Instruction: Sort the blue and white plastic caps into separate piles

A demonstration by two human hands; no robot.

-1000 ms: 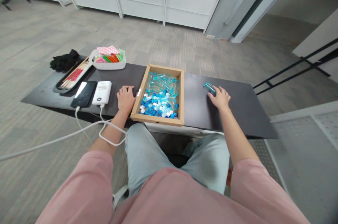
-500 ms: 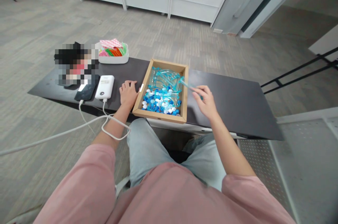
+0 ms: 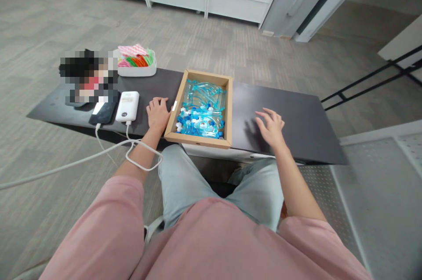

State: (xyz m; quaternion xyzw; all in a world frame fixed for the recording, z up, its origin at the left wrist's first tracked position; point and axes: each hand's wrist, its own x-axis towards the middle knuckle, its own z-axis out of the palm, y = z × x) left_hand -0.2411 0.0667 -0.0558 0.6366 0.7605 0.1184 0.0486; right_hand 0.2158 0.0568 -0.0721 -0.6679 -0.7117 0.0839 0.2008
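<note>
The right hand [image 3: 270, 125] has parted with one of the clear turquoise pieces [image 3: 206, 96], which I take to have joined the rest in the cardboard box [image 3: 198, 140]; it hovers with fingers spread, holding nothing, beyond the box's right edge; the left hand [image 3: 158, 113], fingers slightly apart, rests by the left edge; the pieces look glossy and jumbled; blue and white bits [image 3: 195, 116] crowd the near edge.
</note>
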